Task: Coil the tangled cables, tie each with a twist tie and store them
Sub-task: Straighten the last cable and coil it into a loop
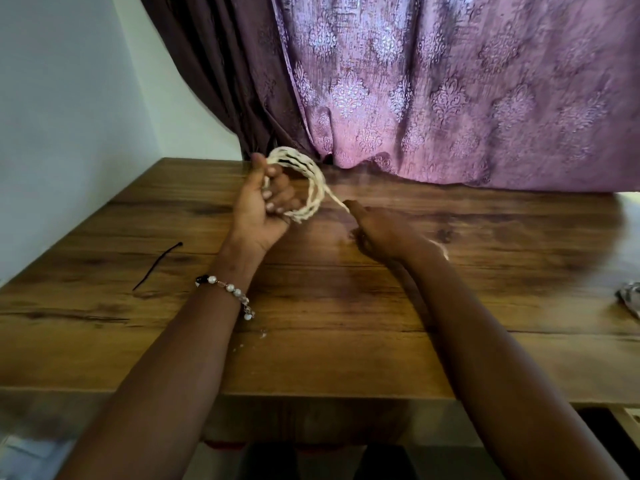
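We see the cream cable [304,183] looped into several rings above the far middle of the wooden table [346,299], the coil gripped in the left hand [261,206] — thumb up, fingers curled through the loops. One strand runs from the coil to the right hand [384,233], which is closed around it, blurred, with a loose end trailing past the wrist. A black twist tie [157,266] lies on the table well to the left — a beaded bracelet [227,289] sits on the left wrist, and a purple curtain [450,98] hangs behind.
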### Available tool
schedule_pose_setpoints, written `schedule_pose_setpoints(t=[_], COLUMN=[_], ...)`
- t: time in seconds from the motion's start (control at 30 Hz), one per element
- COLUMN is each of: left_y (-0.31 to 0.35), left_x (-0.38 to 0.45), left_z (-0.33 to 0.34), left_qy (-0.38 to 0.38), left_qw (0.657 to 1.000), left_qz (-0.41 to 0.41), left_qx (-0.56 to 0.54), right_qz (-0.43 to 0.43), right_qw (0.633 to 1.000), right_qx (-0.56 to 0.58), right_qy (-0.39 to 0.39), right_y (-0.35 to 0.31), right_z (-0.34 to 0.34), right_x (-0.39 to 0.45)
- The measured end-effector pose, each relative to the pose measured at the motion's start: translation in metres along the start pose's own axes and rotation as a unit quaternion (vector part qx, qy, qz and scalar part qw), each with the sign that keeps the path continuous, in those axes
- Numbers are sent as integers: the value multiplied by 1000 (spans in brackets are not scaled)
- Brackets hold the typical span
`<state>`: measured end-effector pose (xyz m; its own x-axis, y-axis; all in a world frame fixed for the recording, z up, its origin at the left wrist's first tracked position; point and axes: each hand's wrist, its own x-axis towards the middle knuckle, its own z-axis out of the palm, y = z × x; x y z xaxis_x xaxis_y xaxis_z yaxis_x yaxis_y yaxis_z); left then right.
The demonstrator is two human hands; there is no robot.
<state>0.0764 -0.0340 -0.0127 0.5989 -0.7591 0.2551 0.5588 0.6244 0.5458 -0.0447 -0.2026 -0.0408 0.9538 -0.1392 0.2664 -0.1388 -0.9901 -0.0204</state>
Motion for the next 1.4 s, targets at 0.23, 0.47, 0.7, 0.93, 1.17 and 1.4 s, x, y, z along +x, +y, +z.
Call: schedule_pose_setpoints(t=[0.23,0.47,0.7,0.93,1.17,1.4], left_y=[14,0,-26,-24,-25,-25], left_x=[5,6,-7,-10,-9,-4], left_z=[-13,-15,-4,5,-1,1], left_qy=[168,208,17,-58,-82,-28], left_qw=[974,895,842,926,963,982], left_qz=[144,168,25,-141,-112,-109], left_qx=[57,356,539,346,230,150], right_qz=[-79,-201,-194,-1,85,46], right_qw=[984,962,941,909,839,804], right_qx=[-141,-183,47,312,479,562], right_qy=[-81,32,274,277,244,189], right_y=[-36,-60,-43,-6,-18,-36], right_z=[-12,-23,-30,-31,-6,-11], right_x=[3,-1,4,0,12,9])
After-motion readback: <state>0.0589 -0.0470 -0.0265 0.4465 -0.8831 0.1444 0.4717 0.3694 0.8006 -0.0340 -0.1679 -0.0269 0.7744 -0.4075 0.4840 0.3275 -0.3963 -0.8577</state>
